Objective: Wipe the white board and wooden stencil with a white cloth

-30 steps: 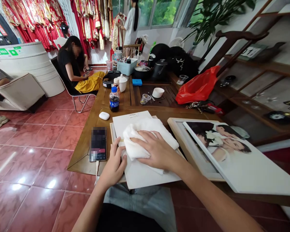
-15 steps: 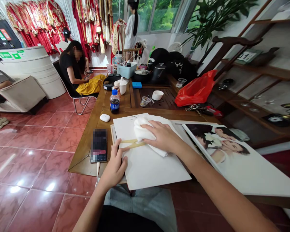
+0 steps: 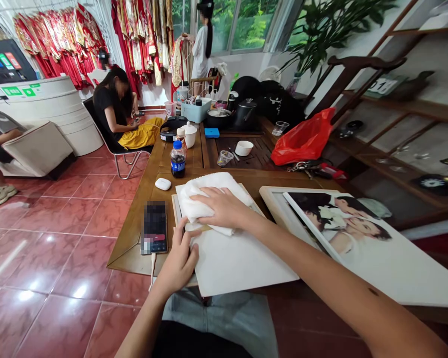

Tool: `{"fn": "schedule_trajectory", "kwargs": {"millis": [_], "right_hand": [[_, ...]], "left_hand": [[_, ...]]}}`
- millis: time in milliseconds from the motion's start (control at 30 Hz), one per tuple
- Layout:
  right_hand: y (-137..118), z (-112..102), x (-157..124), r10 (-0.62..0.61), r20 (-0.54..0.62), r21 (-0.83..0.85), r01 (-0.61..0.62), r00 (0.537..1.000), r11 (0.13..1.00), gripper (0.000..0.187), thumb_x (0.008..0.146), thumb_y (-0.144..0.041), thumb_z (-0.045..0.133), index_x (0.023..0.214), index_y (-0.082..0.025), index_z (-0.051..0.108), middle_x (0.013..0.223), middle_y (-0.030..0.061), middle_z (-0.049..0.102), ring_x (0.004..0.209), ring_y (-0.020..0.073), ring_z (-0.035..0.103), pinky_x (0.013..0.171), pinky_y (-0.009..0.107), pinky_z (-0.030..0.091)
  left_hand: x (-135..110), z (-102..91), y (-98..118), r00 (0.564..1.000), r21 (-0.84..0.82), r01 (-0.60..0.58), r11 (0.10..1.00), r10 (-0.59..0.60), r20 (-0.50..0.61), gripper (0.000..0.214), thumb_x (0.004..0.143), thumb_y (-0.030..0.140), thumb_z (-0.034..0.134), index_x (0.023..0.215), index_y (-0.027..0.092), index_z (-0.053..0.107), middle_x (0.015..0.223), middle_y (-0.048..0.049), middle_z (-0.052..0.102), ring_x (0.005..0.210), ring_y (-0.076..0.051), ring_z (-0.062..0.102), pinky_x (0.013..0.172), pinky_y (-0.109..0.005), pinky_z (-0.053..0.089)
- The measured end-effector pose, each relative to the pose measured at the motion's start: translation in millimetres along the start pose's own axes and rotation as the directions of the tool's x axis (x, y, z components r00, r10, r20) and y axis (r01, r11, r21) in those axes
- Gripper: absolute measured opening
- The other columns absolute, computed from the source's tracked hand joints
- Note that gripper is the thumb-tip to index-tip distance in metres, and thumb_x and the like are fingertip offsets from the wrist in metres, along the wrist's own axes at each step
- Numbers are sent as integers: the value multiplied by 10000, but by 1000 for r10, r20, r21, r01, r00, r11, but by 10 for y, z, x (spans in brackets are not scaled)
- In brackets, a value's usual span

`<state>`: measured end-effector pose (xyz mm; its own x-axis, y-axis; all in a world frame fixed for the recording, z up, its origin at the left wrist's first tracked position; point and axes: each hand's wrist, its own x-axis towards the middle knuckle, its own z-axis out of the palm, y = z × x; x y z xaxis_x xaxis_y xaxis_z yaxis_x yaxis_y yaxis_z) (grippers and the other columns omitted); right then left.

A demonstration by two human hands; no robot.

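long wooden table (image 3: 134, 238). at the near left corner, phone (image 3: 155, 227) lying flat, cable hanging off the edge. just right of it, white board (image 3: 239, 258), overhanging the near edge. beyond the phone, earbud case (image 3: 163, 184), then bottle (image 3: 178, 159) upright. on the right, frame (image 3: 273, 199) bearing a print (image 3: 377, 258). further back: cup (image 3: 224, 157) near bowl (image 3: 244, 147), keys (image 3: 301, 165) beside red bag (image 3: 304, 139), blue box (image 3: 211, 133), jug (image 3: 189, 135), kettle (image 3: 246, 113), tub (image 3: 196, 110).
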<state>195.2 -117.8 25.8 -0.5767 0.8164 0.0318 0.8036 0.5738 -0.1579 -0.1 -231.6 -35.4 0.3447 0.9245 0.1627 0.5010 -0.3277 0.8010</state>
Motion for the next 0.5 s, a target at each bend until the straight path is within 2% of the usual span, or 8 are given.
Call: {"fn": "schedule_trajectory", "kwargs": {"millis": [167, 267, 367, 500], "right_hand": [[366, -14, -129, 150, -49, -37, -152, 987, 988, 625, 925, -570, 527, 1477, -280, 489, 1540, 168, 452, 1356, 381, 446, 1043, 595, 367], [494, -9, -130, 228, -75, -46, -232, 971, 972, 633, 939, -578, 490, 1477, -246, 482, 1507, 198, 468, 1289, 409, 484, 989, 619, 393], [480, -7, -51, 232, -76, -45, -235, 970, 971, 634, 937, -584, 489, 1472, -246, 489, 1497, 199, 472, 1290, 420, 472, 987, 623, 387], [297, 0, 151, 158, -59, -30, -160, 986, 987, 648, 921, -606, 514, 1471, -265, 496, 1519, 182, 455, 1308, 418, 451, 1009, 610, 366]], "left_hand": [[2, 18, -29, 1000, -14, -23, 1000, 23, -6, 326, 1079, 272, 344, 1373, 240, 481, 1680, -107, 137, 1586, -247, 123, 1288, -547, 129], [6, 24, -36, 1000, -18, -29, 999, 29, -7, 316, 1075, 259, 346, 1360, 239, 483, 1674, -108, 154, 1585, -245, 126, 1289, -551, 113], [5, 23, -31, 1000, -20, -25, 999, 25, -4, 320, 1076, 260, 345, 1364, 240, 482, 1674, -108, 149, 1584, -249, 129, 1287, -551, 123], [4, 8, -14, 1000, -20, -12, 1000, 12, 1, 319, 1080, 278, 338, 1359, 230, 485, 1678, -118, 117, 1583, -254, 131, 1282, -540, 161]]}}
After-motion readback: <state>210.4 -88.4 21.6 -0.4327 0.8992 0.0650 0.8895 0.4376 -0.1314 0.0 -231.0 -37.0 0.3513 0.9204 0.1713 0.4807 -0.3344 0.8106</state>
